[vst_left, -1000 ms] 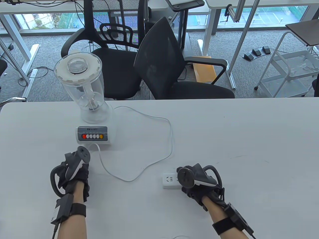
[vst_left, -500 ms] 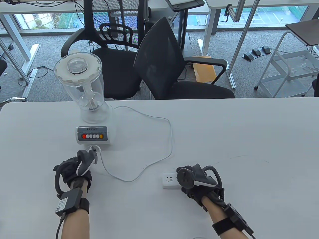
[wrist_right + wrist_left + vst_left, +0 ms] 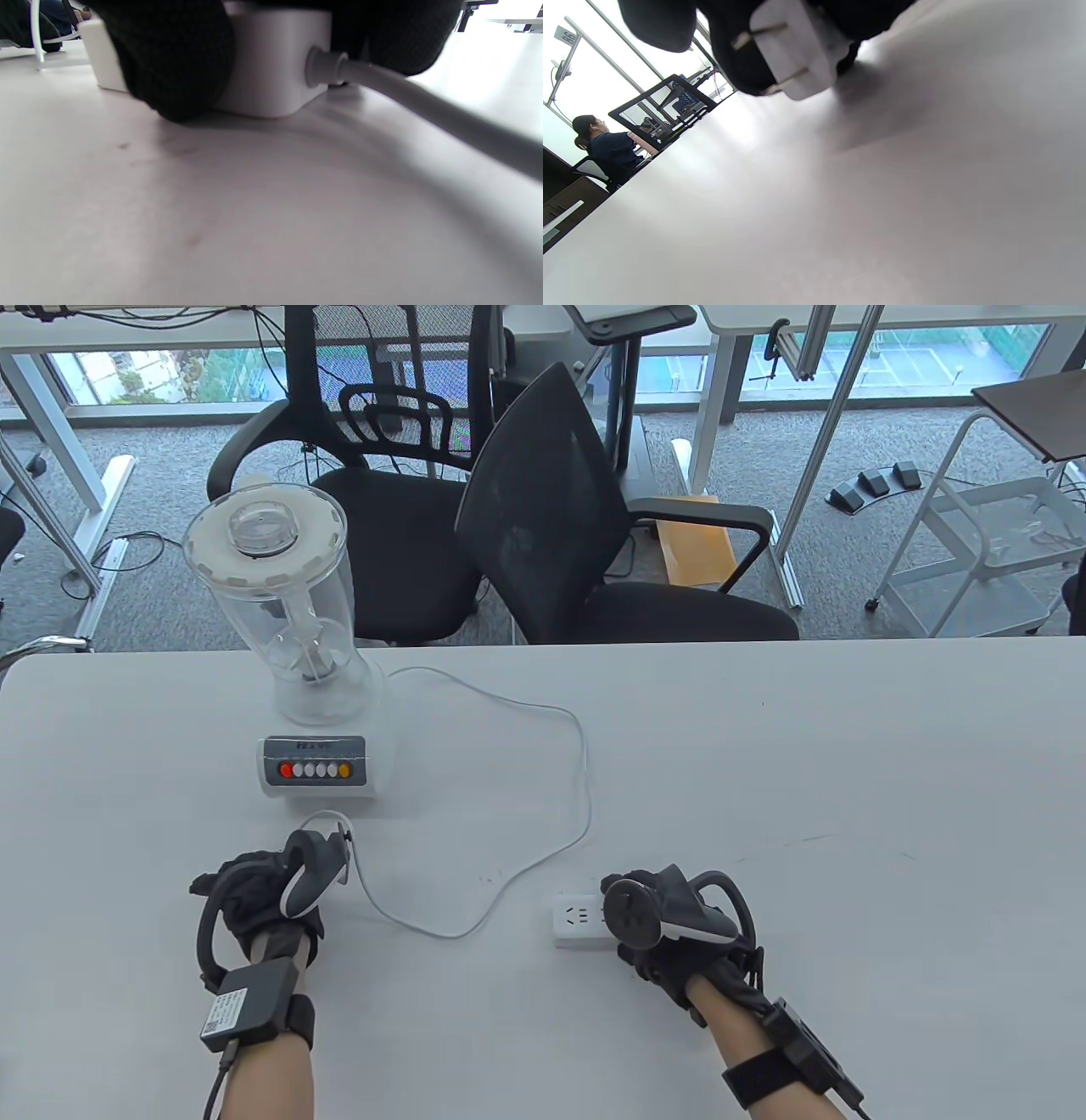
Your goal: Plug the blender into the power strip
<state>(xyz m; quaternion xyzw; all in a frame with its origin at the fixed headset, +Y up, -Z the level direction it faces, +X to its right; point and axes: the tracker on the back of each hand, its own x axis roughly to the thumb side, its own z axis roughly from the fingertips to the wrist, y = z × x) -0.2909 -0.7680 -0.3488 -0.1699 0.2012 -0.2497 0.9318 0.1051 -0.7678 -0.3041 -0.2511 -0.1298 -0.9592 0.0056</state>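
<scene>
A white blender (image 3: 305, 678) with a clear jug stands at the table's back left. Its white cord (image 3: 543, 861) loops right and back toward my left hand (image 3: 254, 891). In the left wrist view my left hand's fingers hold the white two-prong plug (image 3: 793, 46) just above the table. The white power strip (image 3: 579, 921) lies in front, right of centre. My right hand (image 3: 670, 933) grips its right end and holds it down; the right wrist view shows the strip (image 3: 271, 59) between my fingers (image 3: 169, 63) with its thick cable (image 3: 424, 106) leading off.
Two black office chairs (image 3: 594, 534) stand behind the table's far edge. The white table (image 3: 848, 780) spreads wide to the right of my hands. A seated person (image 3: 606, 152) shows far off in the left wrist view.
My left hand has drawn back toward me and a little right from the blender base, taking the plug and cord end with it. The right hand and power strip have not moved.
</scene>
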